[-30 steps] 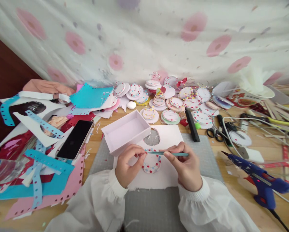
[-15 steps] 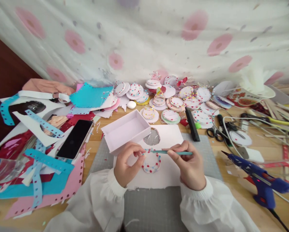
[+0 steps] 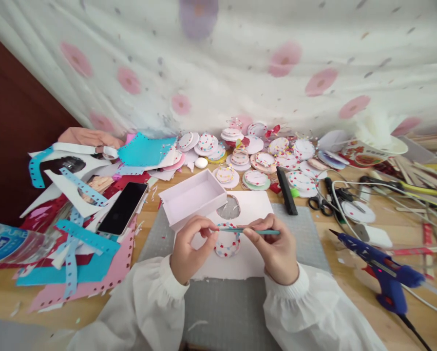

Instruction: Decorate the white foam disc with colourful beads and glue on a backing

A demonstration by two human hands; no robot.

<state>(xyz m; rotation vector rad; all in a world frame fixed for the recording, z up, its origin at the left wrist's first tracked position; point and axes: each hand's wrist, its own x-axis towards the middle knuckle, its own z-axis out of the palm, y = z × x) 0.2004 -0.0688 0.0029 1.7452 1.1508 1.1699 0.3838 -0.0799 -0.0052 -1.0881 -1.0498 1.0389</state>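
Note:
My right hand grips slim teal tweezers, held level with their tips pointing left. Thumb and fingertip of my left hand are pinched together at those tips; whatever sits between them is too small to make out. Just beneath the tips lies a white ring dotted with red and blue stars, on a white sheet. A round hole is cut in the sheet further back. Beside it, a pale open box stands behind my left hand.
Several decorated paper discs crowd the back. A blue glue gun lies at right, near scissors and a white cable. On the left are a phone, paper scraps and a plastic bottle. A grey cutting mat lies underneath.
The whole view has shifted slightly, showing more of the bottle at left. Both hands keep the same grip, and the tweezers have slid a little closer to my left fingertips.

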